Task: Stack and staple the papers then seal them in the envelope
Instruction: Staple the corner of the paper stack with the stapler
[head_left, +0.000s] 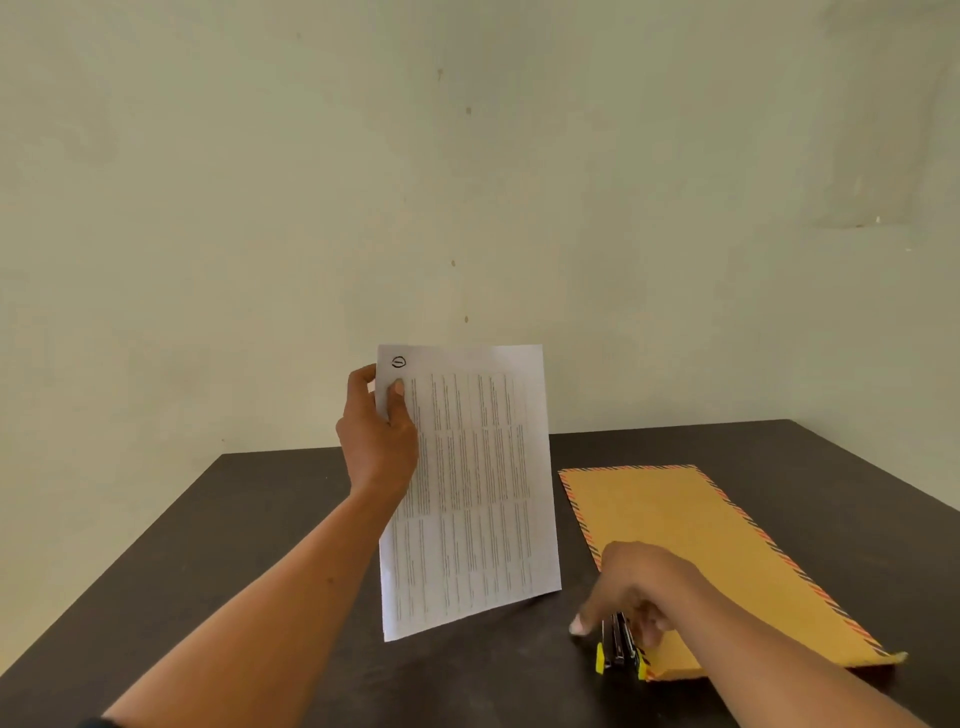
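On the dark table (270, 519), near its right side, a brown envelope (691, 530) with striped edges is lying flat; whether anything is inside it cannot be told. Left of it, the left hand (376, 431) is holding the printed papers (478, 493) upright, thumb in front and fingers behind their upper left corner, the bottom edge sitting near the tabletop. The right hand (634, 592) is reaching down over a black and yellow stapler (621, 647) lying just beside the envelope's near corner, fingers curling around it, touching its sides.
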